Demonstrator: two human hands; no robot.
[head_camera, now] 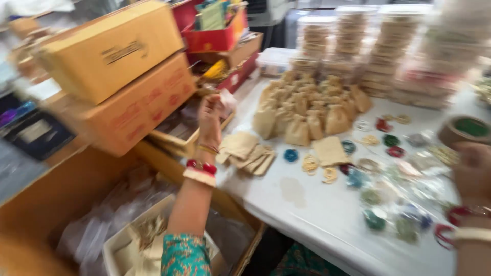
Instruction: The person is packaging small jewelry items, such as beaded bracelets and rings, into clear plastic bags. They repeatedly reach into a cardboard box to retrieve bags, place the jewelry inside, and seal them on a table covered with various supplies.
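The view is motion-blurred. The left hand [210, 118] is raised over the gap between the white table [317, 214] and the stacked orange cardboard boxes [128, 92]; its fingers look curled around something small and pale, though the blur hides what it is. Red and gold bangles [202, 171] circle that wrist. The right hand [473, 171] sits at the frame's right edge beside a roll of brown tape [463, 129]; I cannot tell whether its fingers are spread or closed. On the table lie flat tan pouches [248, 151], a heap of filled drawstring bags [312, 110], and scattered coloured bangles [388, 148].
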